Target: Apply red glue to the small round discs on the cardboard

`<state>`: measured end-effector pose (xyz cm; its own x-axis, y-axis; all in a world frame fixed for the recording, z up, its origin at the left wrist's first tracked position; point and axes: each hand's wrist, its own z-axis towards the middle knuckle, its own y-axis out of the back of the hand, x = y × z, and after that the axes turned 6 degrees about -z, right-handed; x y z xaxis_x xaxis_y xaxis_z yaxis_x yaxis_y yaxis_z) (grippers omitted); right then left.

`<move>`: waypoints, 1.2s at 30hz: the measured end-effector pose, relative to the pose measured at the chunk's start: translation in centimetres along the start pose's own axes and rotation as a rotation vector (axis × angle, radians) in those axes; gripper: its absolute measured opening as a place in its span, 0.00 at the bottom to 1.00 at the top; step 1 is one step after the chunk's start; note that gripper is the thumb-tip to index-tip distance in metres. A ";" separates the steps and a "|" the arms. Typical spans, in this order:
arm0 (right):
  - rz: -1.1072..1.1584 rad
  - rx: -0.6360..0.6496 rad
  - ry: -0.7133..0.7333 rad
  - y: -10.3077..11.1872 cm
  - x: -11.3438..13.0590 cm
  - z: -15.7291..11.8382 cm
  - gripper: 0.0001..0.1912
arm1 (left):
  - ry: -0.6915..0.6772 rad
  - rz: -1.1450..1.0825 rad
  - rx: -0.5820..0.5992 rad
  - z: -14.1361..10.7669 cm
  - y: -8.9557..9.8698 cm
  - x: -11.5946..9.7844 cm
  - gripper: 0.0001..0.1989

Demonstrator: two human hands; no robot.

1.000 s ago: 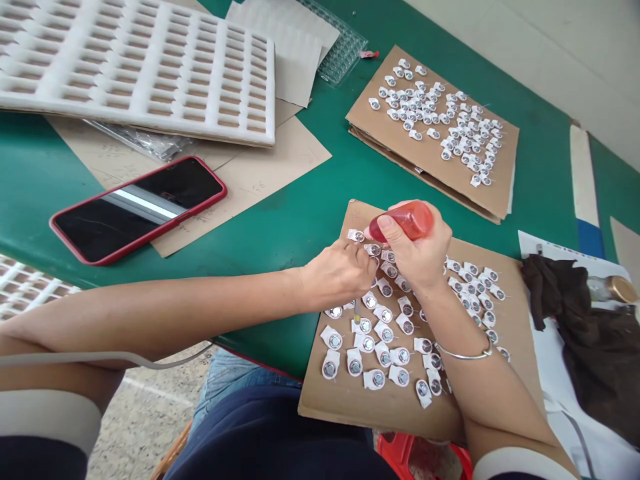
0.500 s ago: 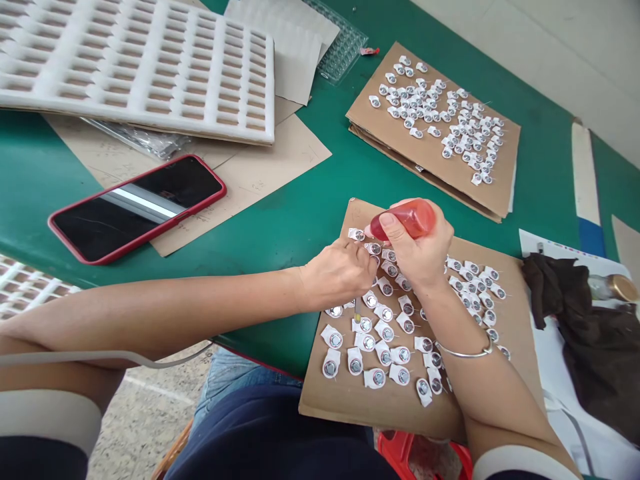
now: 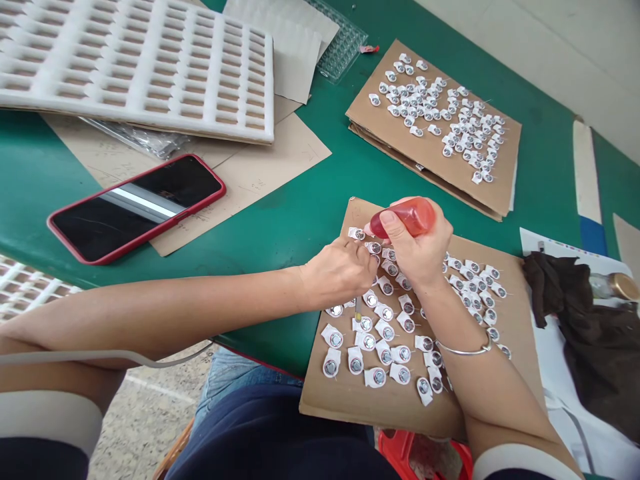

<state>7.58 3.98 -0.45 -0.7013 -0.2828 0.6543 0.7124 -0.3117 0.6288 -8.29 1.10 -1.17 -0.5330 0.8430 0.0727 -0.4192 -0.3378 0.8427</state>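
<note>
The person wears a plain navy top (image 3: 270,440), its smooth, dark front showing at the bottom of the view. To the left of that top, the left sleeve (image 3: 47,417) is short, navy with a broad, pale grey band; to its right, the right sleeve (image 3: 520,461) has a matching band. Just beyond the top's upper left edge show faded blue jeans (image 3: 233,377), softly creased. Up and right from the top, a slim silver bangle (image 3: 465,352) with a small knob circles the wrist of the right hand (image 3: 425,250). The left hand (image 3: 340,270) is bare.
</note>
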 end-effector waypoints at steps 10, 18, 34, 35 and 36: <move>0.011 -0.012 0.014 0.0 0.3 0.1 0.17 | 0.000 0.002 0.016 0.0 0.0 0.0 0.12; -0.003 -0.047 0.021 -0.1 0.3 0.3 0.18 | 0.005 -0.020 0.005 0.1 0.1 0.1 0.11; -0.092 -0.073 0.080 0.6 0.4 0.9 0.17 | 0.085 -0.293 0.314 0.4 1.6 1.9 0.07; -0.094 -0.067 0.077 0.7 0.4 0.9 0.18 | 0.114 -0.338 0.326 0.4 1.7 2.2 0.08; -0.097 -0.062 0.075 0.7 0.4 0.9 0.18 | 0.150 -0.389 0.322 0.3 1.8 2.5 0.08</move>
<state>7.80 4.42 0.62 -0.7682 -0.3154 0.5572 0.6401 -0.3955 0.6586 -10.12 2.75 0.68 -0.4921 0.8032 -0.3358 -0.3727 0.1542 0.9150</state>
